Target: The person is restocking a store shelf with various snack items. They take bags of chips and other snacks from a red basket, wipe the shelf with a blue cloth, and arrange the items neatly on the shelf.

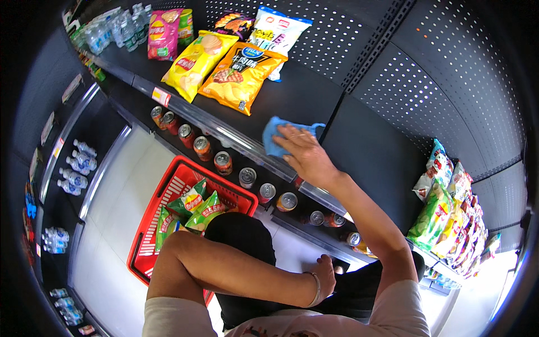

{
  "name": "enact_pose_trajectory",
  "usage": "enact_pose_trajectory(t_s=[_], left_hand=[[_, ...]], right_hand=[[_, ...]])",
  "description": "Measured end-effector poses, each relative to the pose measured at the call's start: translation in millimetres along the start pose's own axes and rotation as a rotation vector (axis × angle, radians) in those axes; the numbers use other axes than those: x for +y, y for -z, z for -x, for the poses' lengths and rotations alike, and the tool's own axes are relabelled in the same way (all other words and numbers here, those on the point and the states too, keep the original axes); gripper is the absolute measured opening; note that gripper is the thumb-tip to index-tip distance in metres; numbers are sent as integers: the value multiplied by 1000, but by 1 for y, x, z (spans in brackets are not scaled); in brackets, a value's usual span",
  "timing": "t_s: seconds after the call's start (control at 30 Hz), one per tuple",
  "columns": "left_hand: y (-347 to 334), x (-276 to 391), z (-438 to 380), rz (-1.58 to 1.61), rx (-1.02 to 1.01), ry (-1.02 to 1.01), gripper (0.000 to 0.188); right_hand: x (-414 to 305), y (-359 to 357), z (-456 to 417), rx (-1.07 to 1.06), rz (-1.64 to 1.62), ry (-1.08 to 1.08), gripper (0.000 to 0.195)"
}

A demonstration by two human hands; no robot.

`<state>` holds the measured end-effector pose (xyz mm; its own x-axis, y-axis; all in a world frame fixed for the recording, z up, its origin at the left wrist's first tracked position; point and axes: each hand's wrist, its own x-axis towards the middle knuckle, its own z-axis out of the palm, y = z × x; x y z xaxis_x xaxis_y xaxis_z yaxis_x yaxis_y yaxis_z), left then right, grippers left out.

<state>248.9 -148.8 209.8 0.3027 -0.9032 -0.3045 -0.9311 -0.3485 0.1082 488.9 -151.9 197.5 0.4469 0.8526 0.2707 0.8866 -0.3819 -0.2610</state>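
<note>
My right hand [306, 152] lies flat, fingers spread, on a blue cloth [274, 137], pressing it to the black shelf [294, 99] near its front edge. Just left of the cloth, an orange bag of beef-flavour chips [241, 78] lies beside a yellow bag of Lay's chips [198, 63]. A white snack bag [276, 31] leans behind them. My left hand [325, 276], with a bracelet at its wrist, rests across my lap by my right knee. Its fingers are partly hidden, and whether it holds the dark thing beside it cannot be told.
Below the shelf edge runs a row of drink cans [223, 163]. A red shopping basket [141, 252] with several green chip bags [205, 215] stands on the floor at my left. More chip bags [438, 210] fill the shelf's right end; water bottles [122, 29] stand far left.
</note>
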Motion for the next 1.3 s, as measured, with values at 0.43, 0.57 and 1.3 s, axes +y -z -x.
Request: enact_pose_trajectory(t_s=[0.43, 0.57, 1.3], left_hand=[[-7, -2, 8, -11, 127, 80, 29], [4, -11, 12, 34, 148, 59, 25], [-3, -17, -11, 94, 56, 45, 17]], right_hand=[[30, -17, -48, -23, 33, 30, 48], [69, -7, -30, 45, 133, -145, 50], [175, 61, 163, 201, 513, -1148, 63]])
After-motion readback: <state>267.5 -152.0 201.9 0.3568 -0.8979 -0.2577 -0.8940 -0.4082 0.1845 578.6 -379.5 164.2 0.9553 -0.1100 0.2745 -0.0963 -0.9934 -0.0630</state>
